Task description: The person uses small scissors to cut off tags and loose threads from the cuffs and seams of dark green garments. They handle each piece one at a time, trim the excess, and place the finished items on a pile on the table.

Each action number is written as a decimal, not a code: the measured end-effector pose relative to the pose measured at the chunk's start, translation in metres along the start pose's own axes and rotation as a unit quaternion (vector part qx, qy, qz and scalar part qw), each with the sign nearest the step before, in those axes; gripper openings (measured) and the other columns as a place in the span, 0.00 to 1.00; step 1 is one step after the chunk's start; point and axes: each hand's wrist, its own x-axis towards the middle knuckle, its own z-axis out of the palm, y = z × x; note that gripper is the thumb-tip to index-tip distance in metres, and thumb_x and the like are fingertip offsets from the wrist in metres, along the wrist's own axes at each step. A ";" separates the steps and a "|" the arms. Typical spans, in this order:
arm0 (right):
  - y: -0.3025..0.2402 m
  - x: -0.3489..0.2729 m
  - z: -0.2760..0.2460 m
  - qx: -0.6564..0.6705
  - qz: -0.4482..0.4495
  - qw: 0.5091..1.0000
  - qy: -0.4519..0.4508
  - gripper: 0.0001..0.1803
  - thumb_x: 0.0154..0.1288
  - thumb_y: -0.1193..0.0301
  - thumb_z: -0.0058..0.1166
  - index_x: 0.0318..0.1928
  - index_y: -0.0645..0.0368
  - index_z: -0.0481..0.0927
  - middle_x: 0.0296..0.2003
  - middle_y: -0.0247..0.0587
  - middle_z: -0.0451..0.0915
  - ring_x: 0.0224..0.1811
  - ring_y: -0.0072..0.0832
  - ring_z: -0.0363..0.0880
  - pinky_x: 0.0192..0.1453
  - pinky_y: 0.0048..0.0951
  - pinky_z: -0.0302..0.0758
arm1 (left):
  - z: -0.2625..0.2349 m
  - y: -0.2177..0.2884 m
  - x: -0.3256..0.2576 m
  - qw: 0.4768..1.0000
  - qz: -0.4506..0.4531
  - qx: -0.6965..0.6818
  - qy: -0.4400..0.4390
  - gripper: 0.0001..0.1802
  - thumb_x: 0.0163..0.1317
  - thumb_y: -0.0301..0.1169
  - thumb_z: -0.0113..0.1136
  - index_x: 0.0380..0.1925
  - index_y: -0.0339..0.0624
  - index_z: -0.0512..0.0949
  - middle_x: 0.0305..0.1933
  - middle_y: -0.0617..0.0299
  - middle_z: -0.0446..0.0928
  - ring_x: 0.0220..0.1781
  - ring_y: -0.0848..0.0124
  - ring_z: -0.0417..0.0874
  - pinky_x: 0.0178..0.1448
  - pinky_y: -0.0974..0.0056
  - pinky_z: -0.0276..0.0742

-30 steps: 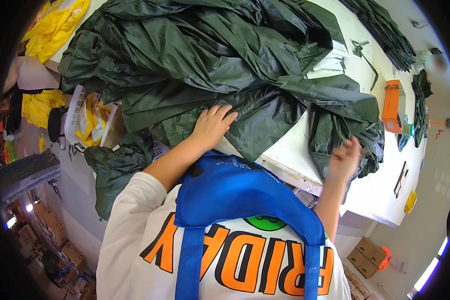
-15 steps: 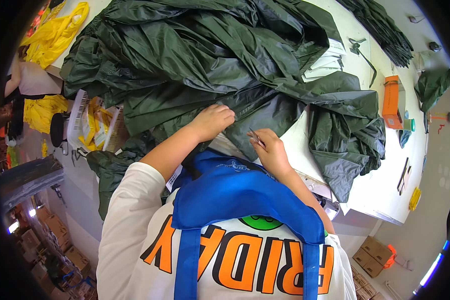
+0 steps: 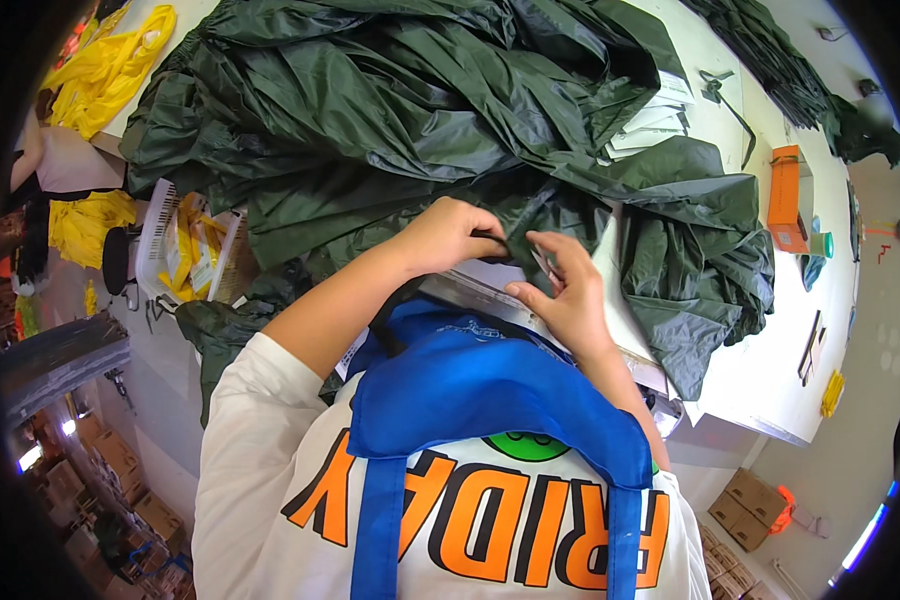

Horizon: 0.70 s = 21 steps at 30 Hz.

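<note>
Green fabric (image 3: 400, 110) is filling the upper centre; your left hand (image 3: 440, 234) is pinching its edge, your right hand (image 3: 574, 288) is holding a small metal tool (image 3: 547, 267). Edge work is looking unfinished, bulk lying loose.

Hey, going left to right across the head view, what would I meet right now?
White basket, left hand, right hand, orange box, small yellow bundle.

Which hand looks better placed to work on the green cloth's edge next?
Probably the right hand: it holds what looks like a small tool close beside the cloth, while the left hand is pinching the cloth.
</note>
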 end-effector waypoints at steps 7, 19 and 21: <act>-0.027 0.013 -0.061 0.255 0.168 0.945 -0.117 0.09 0.59 0.76 0.51 0.39 0.67 0.77 0.26 0.27 0.75 0.29 0.12 0.68 0.34 0.17 0.66 | -0.021 0.081 -0.012 0.976 -0.034 -0.171 -0.131 0.12 0.56 0.21 0.53 0.41 0.31 0.75 0.33 0.65 0.78 0.37 0.81 0.75 0.44 0.73 0.71; -0.033 0.018 -0.079 0.319 0.224 0.919 -0.060 0.08 0.61 0.71 0.48 0.33 0.65 0.76 0.22 0.22 0.68 0.27 0.10 0.61 0.31 0.16 0.58 | -0.035 0.103 -0.022 0.963 -0.005 -0.240 -0.125 0.23 0.54 0.19 0.52 0.51 0.39 0.64 0.41 0.60 0.76 0.41 0.80 0.73 0.45 0.75 0.68; -0.024 0.018 -0.100 0.236 0.196 0.947 -0.091 0.10 0.60 0.70 0.49 0.34 0.66 0.76 0.26 0.27 0.73 0.30 0.15 0.67 0.36 0.18 0.63 | -0.041 0.093 -0.027 0.963 0.009 -0.253 -0.088 0.22 0.55 0.21 0.55 0.51 0.40 0.65 0.42 0.60 0.76 0.43 0.78 0.73 0.46 0.74 0.68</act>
